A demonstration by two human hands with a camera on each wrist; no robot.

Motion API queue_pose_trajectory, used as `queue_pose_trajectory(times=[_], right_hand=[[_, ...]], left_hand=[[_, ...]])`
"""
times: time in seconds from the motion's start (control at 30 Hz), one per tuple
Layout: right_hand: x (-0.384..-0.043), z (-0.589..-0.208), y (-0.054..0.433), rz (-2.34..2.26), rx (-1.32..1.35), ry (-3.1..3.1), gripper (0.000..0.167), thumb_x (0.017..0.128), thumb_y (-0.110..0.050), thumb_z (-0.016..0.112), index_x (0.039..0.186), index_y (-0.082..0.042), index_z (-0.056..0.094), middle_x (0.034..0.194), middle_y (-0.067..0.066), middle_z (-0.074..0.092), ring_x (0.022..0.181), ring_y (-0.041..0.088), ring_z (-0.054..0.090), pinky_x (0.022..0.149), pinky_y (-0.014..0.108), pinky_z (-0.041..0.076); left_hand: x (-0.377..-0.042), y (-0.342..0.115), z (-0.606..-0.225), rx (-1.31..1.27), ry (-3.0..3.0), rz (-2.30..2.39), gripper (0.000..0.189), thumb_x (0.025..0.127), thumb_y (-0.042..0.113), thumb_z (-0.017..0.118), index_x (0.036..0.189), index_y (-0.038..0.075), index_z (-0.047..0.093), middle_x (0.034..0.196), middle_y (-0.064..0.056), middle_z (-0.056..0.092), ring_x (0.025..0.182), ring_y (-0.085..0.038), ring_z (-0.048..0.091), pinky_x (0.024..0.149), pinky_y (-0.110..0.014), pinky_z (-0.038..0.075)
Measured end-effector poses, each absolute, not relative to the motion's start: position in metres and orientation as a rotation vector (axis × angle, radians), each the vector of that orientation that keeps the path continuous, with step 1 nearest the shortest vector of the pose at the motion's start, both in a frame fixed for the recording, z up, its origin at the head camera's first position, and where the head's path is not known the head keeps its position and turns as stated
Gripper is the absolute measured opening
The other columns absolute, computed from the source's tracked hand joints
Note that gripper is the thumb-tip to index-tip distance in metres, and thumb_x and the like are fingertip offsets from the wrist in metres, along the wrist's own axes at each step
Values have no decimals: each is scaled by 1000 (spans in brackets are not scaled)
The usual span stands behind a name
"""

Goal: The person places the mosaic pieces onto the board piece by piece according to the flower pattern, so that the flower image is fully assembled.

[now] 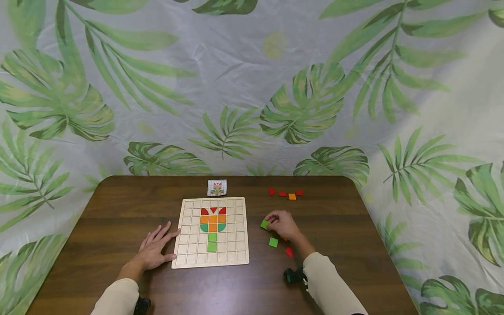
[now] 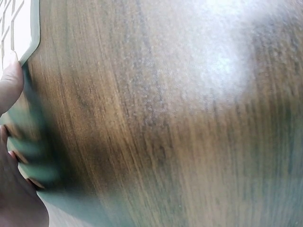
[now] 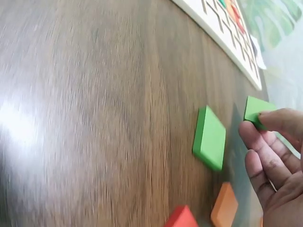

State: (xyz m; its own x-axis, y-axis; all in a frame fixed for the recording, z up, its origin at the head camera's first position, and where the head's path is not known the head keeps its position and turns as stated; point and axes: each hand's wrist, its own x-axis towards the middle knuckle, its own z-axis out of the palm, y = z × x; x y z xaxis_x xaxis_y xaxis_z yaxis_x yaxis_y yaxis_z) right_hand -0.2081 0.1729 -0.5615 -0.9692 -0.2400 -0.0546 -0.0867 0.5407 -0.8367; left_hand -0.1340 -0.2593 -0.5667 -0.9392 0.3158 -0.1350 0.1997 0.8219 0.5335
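My right hand (image 1: pixel 282 225) pinches a green square tile (image 3: pixel 256 108) between thumb and fingers, above the table right of the wooden grid board (image 1: pixel 189 251). Another green tile (image 1: pixel 273 242) lies on the table below that hand. On the board, red, orange, teal and green pieces form a flower; two green squares (image 1: pixel 212 242) make its stem. My left hand (image 1: pixel 154 250) rests with spread fingers at the board's left edge. In the left wrist view its thumb (image 2: pixel 12 82) touches the board's corner.
A small card (image 1: pixel 217 187) with a printed flower pattern lies behind the board. Red pieces and an orange square (image 1: pixel 292 197) lie at the back right. A red piece (image 1: pixel 289 251) and an orange piece (image 3: pixel 225 205) lie near my right wrist. A leaf-patterned curtain (image 1: pixel 236 87) hangs behind the table.
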Motion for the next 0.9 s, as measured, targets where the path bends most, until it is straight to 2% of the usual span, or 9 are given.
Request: queue_pose_trajectory(times=[0.53,0.9], right_hand=[[-210,-550,127,-1355,-581,2574,9,78,4,71,87,2,72,77,7,67,69,10,59,63,20,50],[-210,-543,96,-1246,-639,2515,7,81,1,72,87,-1,72,76,-1,63,67,6,52,61,20,46]], left_hand=[[-132,-258,-563,395,2793,740,76,78,38,76,143,15,45,155,-24,22,139,-49,15,106,-69,9],[-134,-260,-566,402,2788,758,74,80,35,76,145,16,44,156,-22,20,139,-48,14,107,-67,8]])
